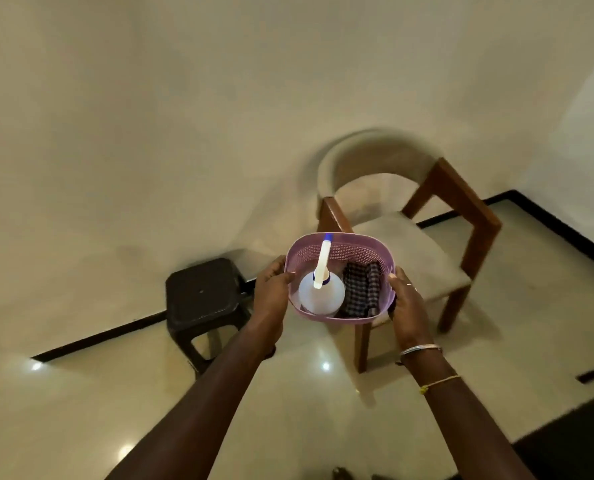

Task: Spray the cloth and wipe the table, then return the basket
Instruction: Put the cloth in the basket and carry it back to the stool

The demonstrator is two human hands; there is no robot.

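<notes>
Both forearms reach forward from the bottom edge of the view. The right wrist carries a metal bangle (421, 349) and a yellow thread (439, 382).

The left hand (272, 285) grips the left side of the basket (340, 250), its fingers (281, 278) wrapped over the rim and clamped on the wall. The right hand (406, 299) grips the right side, its fingers (395, 276) hooked over the rim and likewise clamped on it. The basket is lilac plastic with a perforated wall. It is held level in the air between the two hands, above the floor (288, 410) and in front of the chair seat.

Inside the basket, nearer the left fingers, stands a white spray bottle (321, 296), its nozzle tipped blue and pointing away from the person. Nearer the right fingers lies a folded checked cloth (362, 289), touching the bottle's side.

Beyond the left hand, a dark plastic stool (202, 292) stands on the floor against the wall (150, 133). Beyond the right hand stands a wooden chair (461, 216) with a pale cushioned seat and curved back, near the same wall.
</notes>
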